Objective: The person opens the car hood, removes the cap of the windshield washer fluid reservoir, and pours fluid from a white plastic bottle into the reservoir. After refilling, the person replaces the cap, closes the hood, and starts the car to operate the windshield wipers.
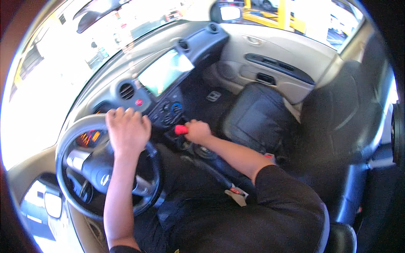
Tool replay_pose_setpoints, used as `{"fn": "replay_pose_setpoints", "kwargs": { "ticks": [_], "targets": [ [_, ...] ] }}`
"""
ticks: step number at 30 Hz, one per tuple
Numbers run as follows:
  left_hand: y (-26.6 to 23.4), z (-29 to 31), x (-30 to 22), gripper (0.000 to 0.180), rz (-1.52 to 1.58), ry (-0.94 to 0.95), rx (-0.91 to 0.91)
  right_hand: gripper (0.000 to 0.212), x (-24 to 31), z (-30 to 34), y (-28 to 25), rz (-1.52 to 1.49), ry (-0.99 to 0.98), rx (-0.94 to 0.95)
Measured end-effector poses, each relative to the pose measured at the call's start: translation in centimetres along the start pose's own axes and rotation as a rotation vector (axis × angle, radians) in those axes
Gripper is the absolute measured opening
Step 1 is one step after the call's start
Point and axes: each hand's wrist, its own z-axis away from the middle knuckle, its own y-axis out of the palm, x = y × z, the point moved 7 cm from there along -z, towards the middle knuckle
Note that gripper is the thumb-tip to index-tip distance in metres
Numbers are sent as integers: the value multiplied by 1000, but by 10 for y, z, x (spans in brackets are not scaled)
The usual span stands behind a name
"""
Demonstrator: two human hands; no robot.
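My left hand (128,130) lies over the top right of the black steering wheel (156,168), its fingers curled across the rim and the back of the hand facing up. Beyond the wheel, the instrument cluster (89,137) shows lit orange marks. My right arm reaches across to the centre console, where my right hand (198,131) is closed at a bright red gear knob (181,129). The knob's red end sticks out on the left of the hand; its other side is hidden by the fingers and palm.
A bright screen (166,72) sits in the dashboard above round climate knobs (172,110). A black passenger seat (255,116) and a beige door panel (278,46) are on the right. The handbrake lever (215,175) lies beside a seat-belt buckle (237,192).
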Motion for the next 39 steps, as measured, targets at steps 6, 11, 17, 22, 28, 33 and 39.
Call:
{"fn": "replay_pose_setpoints", "kwargs": {
  "ticks": [6, 11, 17, 22, 28, 33, 39],
  "targets": [
    [-1, 5, -10, 30, -12, 31, -71, 36, -1, 3, -2, 1, 20, -54],
    [-1, 7, -11, 26, 3, 15, -53, 38, 0, 4, 5, -23, 10, -31],
    [4, 2, -9, 27, 11, -23, 17, 38, -3, 1, 2, -33, 6, -113],
    [5, 4, -7, 26, 21, -27, 5, 37, -1, 0, 6, -54, 15, -89],
    [4, 3, -9, 27, 19, -24, 17, 38, -4, -1, 8, -23, 31, -103],
    [4, 3, -10, 25, -11, -23, 1, 36, -4, 1, 3, -19, 20, -132],
    [3, 6, -7, 22, 42, 10, -100, 33, -1, 2, -1, -8, 19, -76]
  ]
}}
